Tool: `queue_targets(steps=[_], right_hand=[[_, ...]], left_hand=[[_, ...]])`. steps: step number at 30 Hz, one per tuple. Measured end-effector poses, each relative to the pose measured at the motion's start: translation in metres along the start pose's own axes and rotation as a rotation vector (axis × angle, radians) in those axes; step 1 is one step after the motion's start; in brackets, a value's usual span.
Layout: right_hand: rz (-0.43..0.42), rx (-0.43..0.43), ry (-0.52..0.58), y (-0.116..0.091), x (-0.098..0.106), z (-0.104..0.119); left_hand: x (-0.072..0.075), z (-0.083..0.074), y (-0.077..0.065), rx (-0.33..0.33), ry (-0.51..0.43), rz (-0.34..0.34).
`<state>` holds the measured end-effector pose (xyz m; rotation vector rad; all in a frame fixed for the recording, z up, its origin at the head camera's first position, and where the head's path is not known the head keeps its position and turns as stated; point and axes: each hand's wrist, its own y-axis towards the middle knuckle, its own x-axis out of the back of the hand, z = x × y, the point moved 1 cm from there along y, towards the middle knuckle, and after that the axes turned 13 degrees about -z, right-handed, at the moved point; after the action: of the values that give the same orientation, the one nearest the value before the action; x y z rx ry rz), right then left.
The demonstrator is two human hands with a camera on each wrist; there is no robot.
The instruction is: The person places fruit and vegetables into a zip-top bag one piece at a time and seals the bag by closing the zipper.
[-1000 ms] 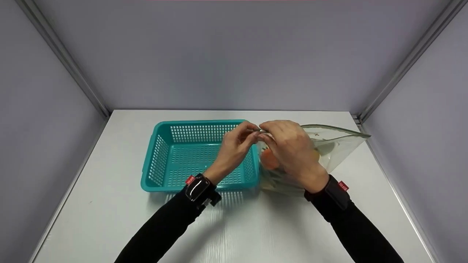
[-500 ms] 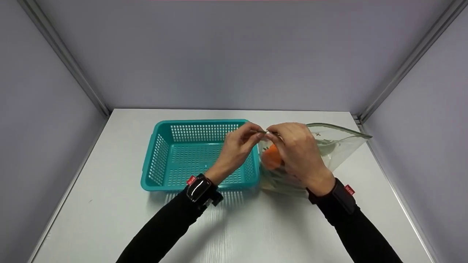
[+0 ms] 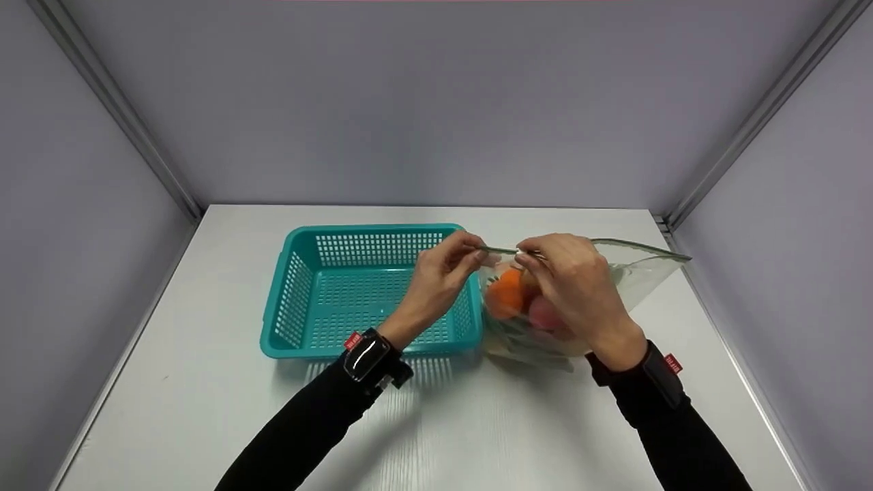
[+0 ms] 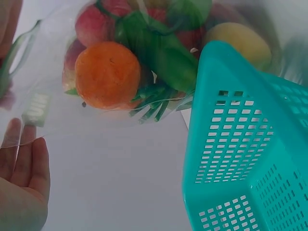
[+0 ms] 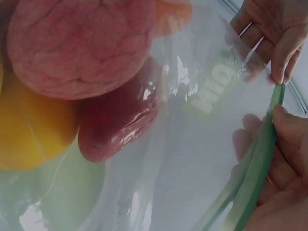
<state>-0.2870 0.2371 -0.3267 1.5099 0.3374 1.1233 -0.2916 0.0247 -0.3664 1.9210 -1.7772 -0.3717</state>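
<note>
A clear zip bag with a green-edged mouth lies right of the basket. My left hand pinches the zip strip near its left end. A little to the right, my right hand pinches the same strip between thumb and fingers. Right of my right hand, the mouth gapes. Through the plastic show an orange, a long green vegetable, a pink wrinkled ball, a glossy dark red piece and a yellow round piece. In the right wrist view, the green strip runs past my right thumb.
A teal plastic basket with slotted walls stands left of the bag, its rim right beside it. My left forearm crosses over its front right part. The white table is bounded by grey panels at the back and both sides.
My right hand has slid rightward along the zip strip, away from the left hand, baring more of the strip and the fruit below. My left hand stays nearly in place.
</note>
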Motion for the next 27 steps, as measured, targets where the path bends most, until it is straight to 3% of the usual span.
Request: queue_targets(steps=[27], right_hand=[[0.009, -0.016, -0.056, -0.011, 0.026, -0.018]], left_hand=[[0.005, 0.000, -0.008, -0.006, 0.038, -0.015]])
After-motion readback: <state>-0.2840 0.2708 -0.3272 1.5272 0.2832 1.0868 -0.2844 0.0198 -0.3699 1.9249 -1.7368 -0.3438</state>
